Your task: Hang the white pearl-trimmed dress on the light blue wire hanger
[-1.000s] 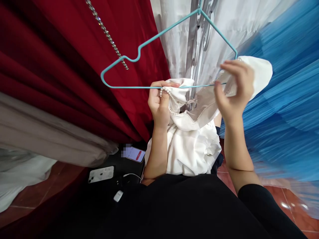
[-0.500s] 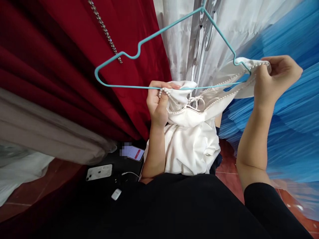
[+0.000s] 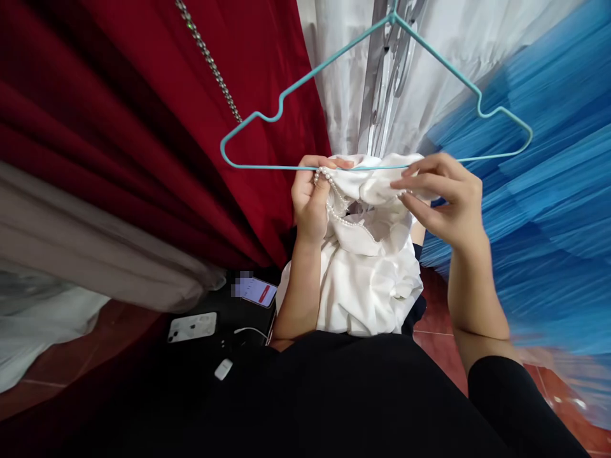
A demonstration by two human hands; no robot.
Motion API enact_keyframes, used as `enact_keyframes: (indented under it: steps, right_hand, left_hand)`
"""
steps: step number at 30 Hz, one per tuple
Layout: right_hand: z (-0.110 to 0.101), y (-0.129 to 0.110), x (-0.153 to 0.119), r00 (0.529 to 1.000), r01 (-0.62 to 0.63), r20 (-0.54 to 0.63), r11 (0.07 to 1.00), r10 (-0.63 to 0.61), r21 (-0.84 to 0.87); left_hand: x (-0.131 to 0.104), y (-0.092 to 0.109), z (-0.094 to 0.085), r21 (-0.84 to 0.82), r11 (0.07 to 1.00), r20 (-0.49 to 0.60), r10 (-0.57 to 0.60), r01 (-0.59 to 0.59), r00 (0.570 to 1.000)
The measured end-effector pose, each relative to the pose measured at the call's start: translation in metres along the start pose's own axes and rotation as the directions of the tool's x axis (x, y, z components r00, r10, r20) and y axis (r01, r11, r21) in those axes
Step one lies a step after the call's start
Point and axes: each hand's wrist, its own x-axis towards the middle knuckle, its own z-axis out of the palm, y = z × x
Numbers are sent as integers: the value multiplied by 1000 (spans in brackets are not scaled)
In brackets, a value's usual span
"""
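A white garment (image 3: 363, 280) with a pearl-beaded edge lies gathered on my lap, its upper part raised to the bottom bar of a light blue hanger (image 3: 334, 58). My left hand (image 3: 312, 200) pinches the beaded edge against the bar, left of the middle. On the right, my right hand (image 3: 442, 197) holds the garment's other beaded edge between thumb and fingers, just below the bar. Both ends of the hanger are bare. White cloth hides part of the bar between my hands.
Red curtains (image 3: 267, 152) hang at the left with a beaded chain (image 3: 210, 60). Blue tulle (image 3: 539, 191) fills the right. Two phones, one pale (image 3: 192, 327) and one lit (image 3: 258, 291), lie on a black surface beside a small white case (image 3: 223, 369).
My right hand has come inward and slightly down with its edge of the garment, off the hanger's right end. The hanger has shifted right and now faces me more squarely.
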Motion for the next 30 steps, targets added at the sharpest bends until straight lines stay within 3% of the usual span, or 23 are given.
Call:
enact_keyframes:
  steps: [3, 5, 10, 12, 15, 18, 21, 23, 28, 30]
  right_hand:
    - [26, 6, 7, 978, -18, -210, 993, -7, -115]
    - [33, 10, 7, 963, -52, -268, 984, 5, -168]
    - [22, 11, 7, 985, -84, -165, 980, 54, -183]
    - [16, 11, 10, 987, -106, -137, 979, 83, -172]
    - [17, 10, 14, 985, -138, -129, 975, 116, -174]
    - [26, 9, 15, 979, -151, -169, 962, 113, -228]
    - [33, 8, 15, 976, -147, -199, 949, 93, -280]
    - [33, 7, 15, 977, -129, -200, 949, 72, -289]
    - [26, 3, 15, 977, -149, -184, 958, 105, -245]
    - [24, 1, 15, 977, -162, -176, 962, 124, -221]
  left_hand:
    - [-2, 4, 4, -29, 999, 15, 17, -17, 1000]
    - [-3, 5, 6, -5, 1000, 24, 17, -16, 1000]
    - [-7, 1, 2, 58, 998, 60, -10, 6, 998]
    - [-9, -6, -8, 120, 993, 22, -16, 13, 1000]
    - [-9, -16, -33, 284, 959, -153, 55, -9, 987]
    - [-5, -22, -63, 437, 895, -311, 64, 83, 948]
    - [5, -17, -87, 459, 874, -359, 18, 160, 933]
    - [17, -9, -97, 469, 874, -375, 68, 126, 924]
    - [55, 18, -107, 415, 904, -387, 276, -101, 880]
    - [65, 31, -109, 409, 905, -402, 297, -120, 866]
